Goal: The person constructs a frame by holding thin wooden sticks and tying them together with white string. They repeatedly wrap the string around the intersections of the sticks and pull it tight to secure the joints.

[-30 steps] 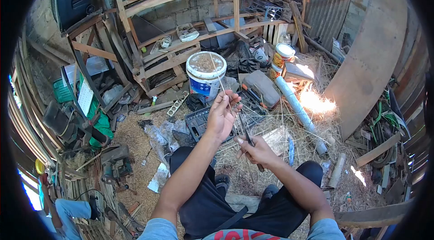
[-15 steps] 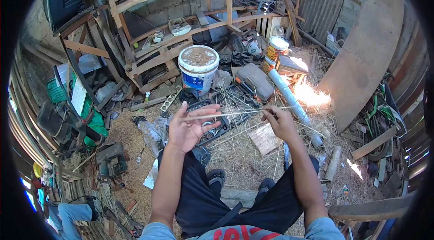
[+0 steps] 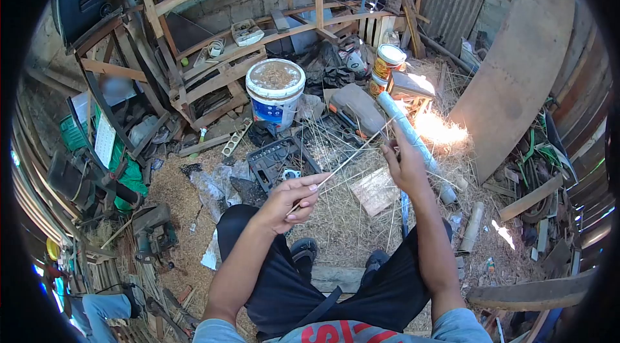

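My left hand (image 3: 289, 202) is closed around the lower end of a thin pale wooden strip (image 3: 349, 161). The strip slants up and to the right, its far end above my right hand's fingertips. My right hand (image 3: 405, 165) is raised beside the strip, fingers curled and thumb near them; what lies between them, if anything, I cannot make out. Beneath both hands, straw-like shavings and thin slivers cover the ground. A flat wooden board (image 3: 376, 191) lies there below my right hand. Left of it, an open black tool case (image 3: 281, 161) is partly hidden behind my left hand.
A white bucket (image 3: 276, 92) filled with sawdust stands ahead. A grey pipe (image 3: 408, 130) leans near stacked paint cans (image 3: 389, 62). At left is a green power tool (image 3: 154, 233). A large curved panel (image 3: 526, 72) leans at right; a wooden beam (image 3: 533, 292) juts in.
My left hand has gone from spread fingers to closed around the strip, and moved lower and right. The strip has tilted from nearly level to a slant. My right hand has shifted slightly.
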`<state>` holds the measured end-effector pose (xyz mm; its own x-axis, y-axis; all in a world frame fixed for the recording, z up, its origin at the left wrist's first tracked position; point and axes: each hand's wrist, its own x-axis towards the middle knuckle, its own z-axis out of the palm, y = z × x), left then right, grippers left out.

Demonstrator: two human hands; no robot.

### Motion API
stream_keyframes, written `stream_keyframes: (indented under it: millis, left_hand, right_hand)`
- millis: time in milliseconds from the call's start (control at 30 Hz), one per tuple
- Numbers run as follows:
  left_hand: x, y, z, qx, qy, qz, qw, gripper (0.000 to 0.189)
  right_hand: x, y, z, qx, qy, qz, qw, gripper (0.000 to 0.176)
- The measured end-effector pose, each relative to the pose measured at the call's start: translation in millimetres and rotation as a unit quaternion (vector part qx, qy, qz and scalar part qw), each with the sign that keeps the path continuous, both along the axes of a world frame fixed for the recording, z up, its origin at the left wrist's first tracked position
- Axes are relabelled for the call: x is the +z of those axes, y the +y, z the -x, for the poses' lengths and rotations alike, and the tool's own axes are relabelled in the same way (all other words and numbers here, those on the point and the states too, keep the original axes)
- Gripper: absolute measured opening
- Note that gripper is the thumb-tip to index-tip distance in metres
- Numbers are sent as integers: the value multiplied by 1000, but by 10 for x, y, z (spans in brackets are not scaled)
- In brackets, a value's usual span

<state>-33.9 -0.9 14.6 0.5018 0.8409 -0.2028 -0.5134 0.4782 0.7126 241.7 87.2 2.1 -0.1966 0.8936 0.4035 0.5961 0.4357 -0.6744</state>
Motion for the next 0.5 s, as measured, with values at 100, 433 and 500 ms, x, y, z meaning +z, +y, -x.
stream_keyframes:
  millis: [100, 433, 500]
  left_hand:
    - [-108, 35, -81, 38, -68, 14, 997, 48]
    - [-106, 13, -204, 59, -198, 19, 978, 48]
    - [-113, 0, -210, 57, -204, 10, 977, 48]
  right_hand:
    - [-63, -176, 256, 54, 44, -35, 997, 56]
    - [-219, -551, 636, 212, -63, -125, 967, 63]
    - [-211, -548, 633, 207, -78, -129, 967, 63]
